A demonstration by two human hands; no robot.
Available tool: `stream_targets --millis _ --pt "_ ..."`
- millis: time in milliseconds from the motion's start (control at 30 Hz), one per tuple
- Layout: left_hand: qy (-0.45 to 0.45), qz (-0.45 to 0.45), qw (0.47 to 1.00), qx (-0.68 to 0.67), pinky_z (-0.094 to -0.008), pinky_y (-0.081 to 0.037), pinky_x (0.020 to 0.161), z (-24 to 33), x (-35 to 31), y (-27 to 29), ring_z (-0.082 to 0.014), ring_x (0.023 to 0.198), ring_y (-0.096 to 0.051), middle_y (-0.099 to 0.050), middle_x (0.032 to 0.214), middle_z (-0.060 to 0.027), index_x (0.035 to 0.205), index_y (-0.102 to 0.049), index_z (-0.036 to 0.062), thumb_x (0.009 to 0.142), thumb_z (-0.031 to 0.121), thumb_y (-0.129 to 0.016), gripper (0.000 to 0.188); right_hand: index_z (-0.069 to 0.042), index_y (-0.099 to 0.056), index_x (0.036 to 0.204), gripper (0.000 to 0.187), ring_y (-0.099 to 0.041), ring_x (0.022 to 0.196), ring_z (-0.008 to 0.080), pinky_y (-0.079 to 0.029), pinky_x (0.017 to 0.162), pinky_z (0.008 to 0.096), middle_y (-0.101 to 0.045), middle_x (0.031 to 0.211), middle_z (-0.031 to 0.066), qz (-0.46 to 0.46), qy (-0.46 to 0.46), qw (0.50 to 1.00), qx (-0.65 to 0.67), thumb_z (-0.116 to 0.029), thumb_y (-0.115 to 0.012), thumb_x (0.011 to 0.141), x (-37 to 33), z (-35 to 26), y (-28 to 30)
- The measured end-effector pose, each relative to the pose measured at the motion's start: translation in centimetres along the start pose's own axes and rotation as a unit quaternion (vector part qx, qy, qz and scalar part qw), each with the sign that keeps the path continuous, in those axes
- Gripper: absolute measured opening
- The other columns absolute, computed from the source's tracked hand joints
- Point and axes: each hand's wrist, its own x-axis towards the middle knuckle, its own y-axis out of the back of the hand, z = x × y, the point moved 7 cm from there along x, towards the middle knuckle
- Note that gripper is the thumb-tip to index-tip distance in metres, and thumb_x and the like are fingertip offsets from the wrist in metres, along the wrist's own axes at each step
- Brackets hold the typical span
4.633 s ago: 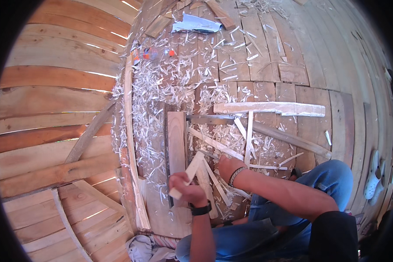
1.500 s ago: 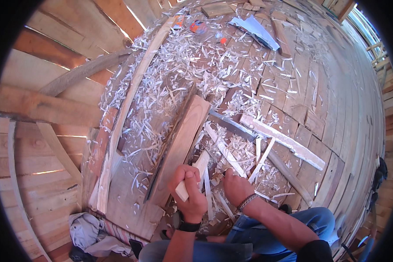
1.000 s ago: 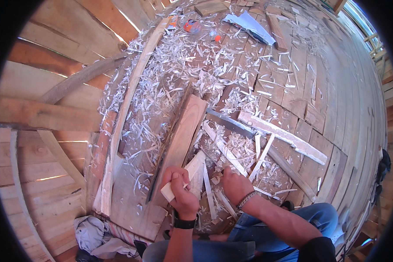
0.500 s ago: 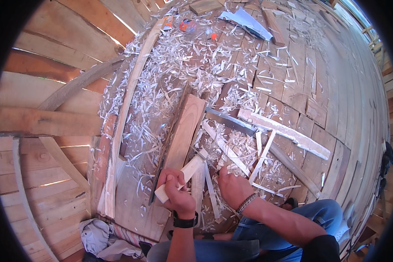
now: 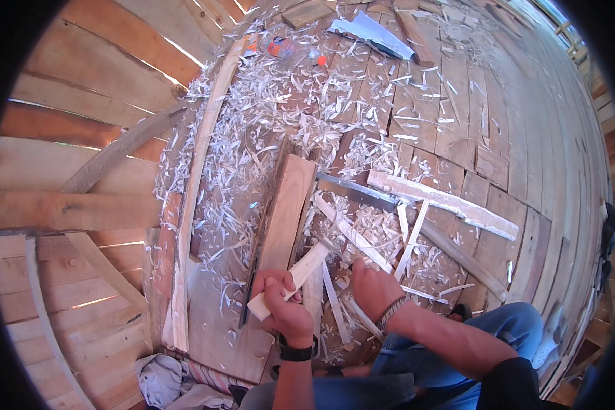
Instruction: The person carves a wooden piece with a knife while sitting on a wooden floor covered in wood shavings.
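The left hand (image 5: 285,309) is clasping the stick (image 5: 309,264) near the plank (image 5: 288,212), apparently steadying it against the blade (image 5: 330,245), which the clenched right hand (image 5: 376,292), right of the plank, is seemingly gripping.

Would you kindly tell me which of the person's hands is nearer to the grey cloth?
Left: the left hand is beyond and right of the grey cloth; the right hand is farther right.

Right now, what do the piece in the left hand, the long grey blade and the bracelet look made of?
Piece in the left hand: looks like bare wood; pale, flat cut faces. Blade: probably steel; thin, grey, dull sheen. Bracelet: likely metal links, though too small to be sure.
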Motion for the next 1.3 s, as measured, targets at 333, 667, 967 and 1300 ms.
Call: stream_targets --millis 333,667,967,1300 --pt "-0.025 -0.014 0.999 0.036 -0.0207 -0.025 0.036 -0.4 -0.6 -0.2 -0.0073 0.043 -0.031 -0.042 0.061 -0.0019 0.067 -0.039 0.0097 0.089 0.021 -0.038 0.024 0.001 -0.046 0.089 0.01 -0.067 0.06 0.0304 -0.054 0.05 0.0386 -0.064 0.067 0.019 0.014 0.016 1.0 0.001 -0.008 -0.045 0.088 -0.5 -1.7 1.4" --pt "-0.018 0.003 0.999 0.03 -0.0199 -0.026 0.037 -0.2 -0.8 -0.5 -0.0073 0.046 -0.031 -0.039 0.061 -0.0013 0.066 -0.034 0.0103 0.088 0.02 -0.038 0.024 0.002 -0.045 0.09 0.011 -0.067 0.061 0.0345 -0.054 0.051 0.0411 -0.064 0.068 0.0202 0.007 -0.027 0.998 0.055 -0.008 -0.043 0.088 0.6 1.6 -1.4" --pt "0.027 0.065 0.998 0.001 -0.0204 -0.027 0.04 -0.3 -0.6 0.3 -0.0077 0.052 -0.034 -0.038 0.064 -0.001 0.07 -0.033 0.0117 0.09 0.023 -0.039 0.024 0.002 -0.044 0.091 0.012 -0.067 0.064 0.0329 -0.054 0.052 0.0402 -0.064 0.068 0.02 0.007 -0.035 0.998 0.047 -0.009 -0.043 0.089 0.5 1.8 -1.6" --pt "0.055 0.109 0.992 -0.028 -0.0213 -0.029 0.044 -0.4 -0.6 1.0 -0.0086 0.054 -0.038 -0.043 0.066 -0.0008 0.072 -0.036 0.0136 0.091 0.026 -0.043 0.024 0.002 -0.045 0.09 0.011 -0.067 0.061 0.0322 -0.054 0.051 0.0399 -0.063 0.068 0.0199 0.006 -0.03 0.999 0.038 -0.009 -0.043 0.089 -0.5 -0.3 0.2"
